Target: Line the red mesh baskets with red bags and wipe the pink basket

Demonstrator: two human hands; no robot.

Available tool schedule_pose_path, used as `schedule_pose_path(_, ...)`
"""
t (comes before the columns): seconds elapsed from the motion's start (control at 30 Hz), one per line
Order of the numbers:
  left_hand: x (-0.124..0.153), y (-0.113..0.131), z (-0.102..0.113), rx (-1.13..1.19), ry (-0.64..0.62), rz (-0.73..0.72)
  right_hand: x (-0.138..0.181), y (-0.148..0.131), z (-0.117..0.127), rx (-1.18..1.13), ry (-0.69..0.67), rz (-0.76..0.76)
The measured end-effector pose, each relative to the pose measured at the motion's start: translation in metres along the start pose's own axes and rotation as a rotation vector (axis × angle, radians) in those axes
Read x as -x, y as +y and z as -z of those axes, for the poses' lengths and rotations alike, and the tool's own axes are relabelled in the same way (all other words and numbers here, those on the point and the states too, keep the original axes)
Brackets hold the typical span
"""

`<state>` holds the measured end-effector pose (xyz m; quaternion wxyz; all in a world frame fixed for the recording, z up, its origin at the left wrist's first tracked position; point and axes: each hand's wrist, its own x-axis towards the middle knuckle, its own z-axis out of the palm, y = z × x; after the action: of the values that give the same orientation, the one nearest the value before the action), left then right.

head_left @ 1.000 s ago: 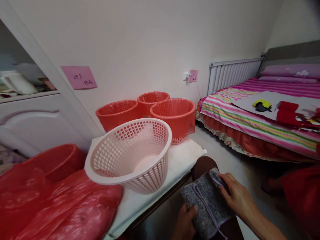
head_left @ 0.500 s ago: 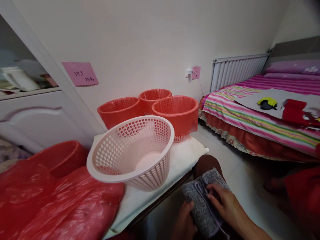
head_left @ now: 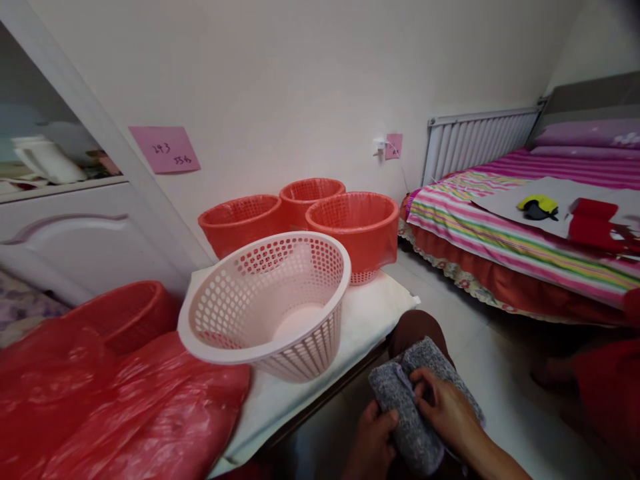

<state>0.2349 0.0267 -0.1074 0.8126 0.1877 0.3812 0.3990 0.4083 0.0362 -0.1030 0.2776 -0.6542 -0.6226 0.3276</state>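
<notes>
A grey speckled cloth (head_left: 410,420) with lilac edging lies over my knee, its two sides bulging up around a central crease. My left hand (head_left: 373,437) grips its near left edge, the thumb on top and the other fingers mostly hidden. Over the crease, my right hand (head_left: 443,407) has its fingers bent and closed on the cloth near the lilac edging. Just left of the knee stands a pale pink perforated plastic basket (head_left: 270,307), tilted so that its inside shows.
Red-covered baskets (head_left: 353,230) stand behind the pink one on a pale-covered bench (head_left: 370,310). Red plastic film (head_left: 150,407) spreads at the left. A bed (head_left: 525,247) bears a yellow-and-black item (head_left: 539,207) and red material (head_left: 593,223). Someone's red clothing (head_left: 610,387) shows at the right.
The cloth's two sides have drawn up closer around the crease, hiding most of the lilac cord that showed there. My right hand has moved slightly. The view has shifted a little.
</notes>
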Motion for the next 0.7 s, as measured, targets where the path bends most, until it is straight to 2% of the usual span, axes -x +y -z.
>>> schedule_pose_path(0.13,-0.005,-0.004,0.001,-0.034,0.041,0.021,-0.001,0.001,-0.005,-0.025,0.09,0.02)
schedule_pose_path(0.27,-0.01,-0.006,0.001,-0.059,0.049,0.019,0.001,-0.006,-0.002,0.016,0.074,0.076)
schedule_pose_path(0.33,-0.011,-0.006,-0.001,-0.066,0.039,0.009,0.003,-0.008,0.007,0.0,0.094,0.098)
schedule_pose_path(0.4,-0.011,-0.005,-0.002,-0.07,0.033,0.0,0.003,-0.004,0.022,-0.012,0.174,0.092)
schedule_pose_path(0.5,-0.007,-0.002,-0.003,-0.071,0.023,0.003,-0.001,0.019,0.044,0.009,0.29,0.042)
schedule_pose_path(0.6,-0.006,0.0,-0.003,-0.089,0.028,0.027,-0.007,0.045,0.057,-0.086,0.184,-0.062)
schedule_pose_path(0.7,-0.012,-0.004,-0.002,-0.141,0.057,-0.003,-0.009,0.053,0.057,-0.186,0.028,-0.093)
